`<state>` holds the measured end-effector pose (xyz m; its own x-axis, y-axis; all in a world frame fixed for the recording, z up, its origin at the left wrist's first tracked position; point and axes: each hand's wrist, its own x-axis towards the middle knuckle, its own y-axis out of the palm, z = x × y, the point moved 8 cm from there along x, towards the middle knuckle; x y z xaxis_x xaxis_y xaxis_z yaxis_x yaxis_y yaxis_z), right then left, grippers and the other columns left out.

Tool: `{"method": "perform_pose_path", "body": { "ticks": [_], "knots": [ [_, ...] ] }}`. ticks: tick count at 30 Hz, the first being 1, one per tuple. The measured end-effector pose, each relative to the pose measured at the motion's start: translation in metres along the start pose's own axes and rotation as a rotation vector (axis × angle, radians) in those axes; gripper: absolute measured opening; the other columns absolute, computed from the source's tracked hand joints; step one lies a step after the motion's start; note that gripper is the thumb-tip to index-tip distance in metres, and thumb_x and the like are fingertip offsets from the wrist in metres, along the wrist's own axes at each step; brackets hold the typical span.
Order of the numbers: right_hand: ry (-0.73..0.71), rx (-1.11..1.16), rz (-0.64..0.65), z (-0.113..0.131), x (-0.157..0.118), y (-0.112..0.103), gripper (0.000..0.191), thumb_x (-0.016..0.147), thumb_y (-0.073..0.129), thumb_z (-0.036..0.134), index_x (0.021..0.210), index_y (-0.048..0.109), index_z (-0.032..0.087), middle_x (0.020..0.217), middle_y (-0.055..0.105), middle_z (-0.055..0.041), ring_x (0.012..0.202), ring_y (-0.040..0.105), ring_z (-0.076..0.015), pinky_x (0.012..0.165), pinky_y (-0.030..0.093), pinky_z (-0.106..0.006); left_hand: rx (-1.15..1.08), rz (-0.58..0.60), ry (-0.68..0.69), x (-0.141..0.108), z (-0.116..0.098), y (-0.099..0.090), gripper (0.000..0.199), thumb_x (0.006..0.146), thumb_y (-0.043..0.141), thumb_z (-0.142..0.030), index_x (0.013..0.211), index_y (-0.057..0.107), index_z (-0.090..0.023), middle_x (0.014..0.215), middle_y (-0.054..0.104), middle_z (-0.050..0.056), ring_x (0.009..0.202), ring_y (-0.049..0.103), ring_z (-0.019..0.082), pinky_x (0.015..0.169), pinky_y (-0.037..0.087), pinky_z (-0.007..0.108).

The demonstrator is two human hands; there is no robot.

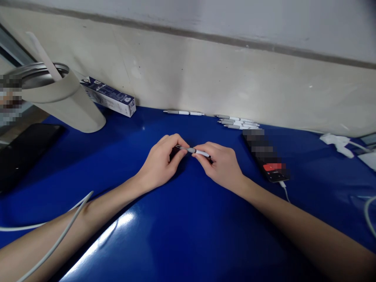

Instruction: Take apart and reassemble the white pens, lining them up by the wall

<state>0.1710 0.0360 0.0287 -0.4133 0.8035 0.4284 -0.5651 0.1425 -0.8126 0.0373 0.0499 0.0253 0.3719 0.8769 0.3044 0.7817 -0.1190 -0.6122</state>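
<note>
Both hands meet over the middle of the blue table, holding one white pen with a grey grip between them. The pen lies roughly sideways, its tip end to the left. My left hand pinches the tip end between thumb and fingers. On the white barrel, my right hand is closed with thumb and fingers, hiding the far end. Behind the hands, a single similar pen lies by the wall. Several more pens lie side by side to its right.
A large beige tumbler with a straw stands at the left, beside a blue and white box. A black case-like object is at far left. A phone on a cable lies right. A white cable crosses my left forearm.
</note>
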Motion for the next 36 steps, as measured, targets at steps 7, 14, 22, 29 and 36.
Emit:
{"method": "perform_pose_path", "body": {
  "ticks": [7,14,22,29,36],
  "knots": [
    [0.034,-0.067,0.011,-0.002,0.001,0.001,0.018,0.094,0.051,0.030,0.097,0.067,0.022,0.081,0.067,0.0002,0.073,0.056,-0.0148,0.067,0.039,-0.027,-0.026,-0.011,-0.139,0.001,0.011,0.001,0.021,0.095,0.046,-0.035,0.089,0.059,-0.020,0.077,0.063,-0.002,0.071,0.056,0.012,0.064,0.039,0.025],
    [0.082,-0.070,0.023,-0.006,0.002,0.001,0.020,0.094,0.049,0.030,0.095,0.066,0.020,0.083,0.064,-0.0017,0.071,0.056,-0.0136,0.062,0.038,-0.025,-0.040,-0.071,-0.085,0.000,0.010,-0.004,0.012,0.094,0.048,-0.028,0.093,0.059,-0.021,0.081,0.061,-0.001,0.070,0.054,0.011,0.061,0.038,0.024],
    [0.077,-0.052,0.044,-0.006,0.002,0.003,0.024,0.095,0.046,0.031,0.094,0.066,0.019,0.077,0.060,-0.0009,0.066,0.053,-0.0119,0.060,0.036,-0.024,-0.026,-0.061,-0.179,0.000,0.015,-0.003,0.019,0.093,0.049,-0.035,0.100,0.058,-0.021,0.083,0.063,0.000,0.075,0.057,0.014,0.063,0.041,0.026],
    [0.075,-0.035,0.052,-0.005,0.003,0.003,0.025,0.096,0.044,0.031,0.090,0.065,0.019,0.073,0.058,-0.0001,0.066,0.051,-0.0122,0.060,0.035,-0.025,-0.005,-0.042,-0.055,0.000,0.005,-0.003,0.011,0.091,0.053,-0.027,0.098,0.060,-0.023,0.081,0.059,-0.001,0.073,0.054,0.012,0.061,0.040,0.024],
    [0.039,-0.033,0.064,-0.003,0.002,0.005,0.027,0.097,0.041,0.032,0.091,0.064,0.019,0.079,0.062,-0.0030,0.074,0.054,-0.0156,0.067,0.038,-0.028,0.041,-0.030,-0.167,0.002,0.011,-0.003,0.033,0.095,0.042,-0.039,0.075,0.059,-0.018,0.063,0.056,-0.001,0.058,0.050,0.012,0.051,0.033,0.024]
  ]
}}
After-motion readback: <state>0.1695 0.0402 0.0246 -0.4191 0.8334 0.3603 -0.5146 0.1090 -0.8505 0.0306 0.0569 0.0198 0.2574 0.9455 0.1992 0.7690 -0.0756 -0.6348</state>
